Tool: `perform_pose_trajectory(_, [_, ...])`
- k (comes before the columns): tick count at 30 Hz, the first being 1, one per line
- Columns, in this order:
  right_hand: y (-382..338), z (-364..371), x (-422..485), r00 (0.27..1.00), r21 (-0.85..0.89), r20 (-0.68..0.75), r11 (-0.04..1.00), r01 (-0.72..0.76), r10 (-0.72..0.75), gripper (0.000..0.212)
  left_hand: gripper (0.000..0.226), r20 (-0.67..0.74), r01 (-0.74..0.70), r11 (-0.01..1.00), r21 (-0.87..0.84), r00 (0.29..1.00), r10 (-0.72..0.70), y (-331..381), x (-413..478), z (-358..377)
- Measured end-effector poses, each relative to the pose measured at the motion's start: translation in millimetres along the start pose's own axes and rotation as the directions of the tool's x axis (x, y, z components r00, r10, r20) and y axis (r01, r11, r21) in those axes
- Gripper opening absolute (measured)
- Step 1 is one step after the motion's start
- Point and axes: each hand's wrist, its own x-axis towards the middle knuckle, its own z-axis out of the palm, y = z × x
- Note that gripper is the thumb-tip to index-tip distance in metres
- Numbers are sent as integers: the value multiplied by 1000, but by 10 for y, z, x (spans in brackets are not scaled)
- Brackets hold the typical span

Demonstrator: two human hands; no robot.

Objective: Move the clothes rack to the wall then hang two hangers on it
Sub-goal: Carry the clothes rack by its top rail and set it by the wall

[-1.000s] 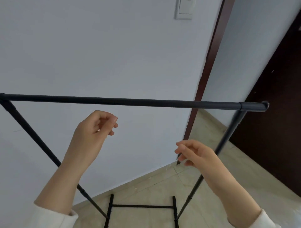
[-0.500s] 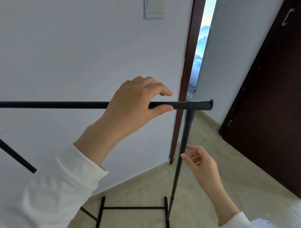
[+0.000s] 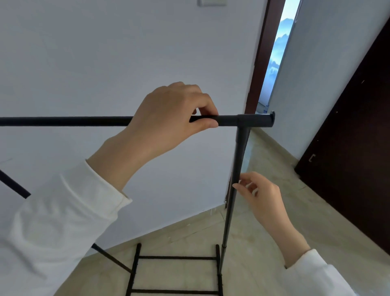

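Observation:
A black metal clothes rack (image 3: pixel 63 121) stands in front of a white wall (image 3: pixel 105 52), its top bar running across the view at chest height. My left hand (image 3: pixel 168 114) is wrapped around the top bar close to its right end joint. My right hand (image 3: pixel 259 192) is beside the rack's right upright post (image 3: pixel 236 186), fingers spread, fingertips touching the post without closing on it. The rack's foot frame (image 3: pixel 175 257) rests on the beige floor. No hangers are in view.
A dark brown door frame (image 3: pixel 259 52) and a narrow opening sit just right of the wall. A dark door (image 3: pixel 358 126) stands at the far right. A wall switch (image 3: pixel 212 2) is at the top edge. Beige tiled floor (image 3: pixel 274 169) extends right of the rack.
A second ago both hands hung free below the bar. My left hand has since closed on the top bar near its right end, and my right hand has risen to touch the right post.

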Motion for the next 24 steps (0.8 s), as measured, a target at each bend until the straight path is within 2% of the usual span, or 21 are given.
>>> perform_pose_trajectory(15, [170, 211, 1007, 998, -46, 50, 998, 39, -37, 16, 20, -102, 68, 996, 62, 993, -62, -467, 644, 213])
perform_pose_trajectory(24, [506, 208, 1625, 977, -2, 189, 995, 97, -95, 23, 18, -111, 211, 968, 134, 974, -197, -482, 1044, 491])
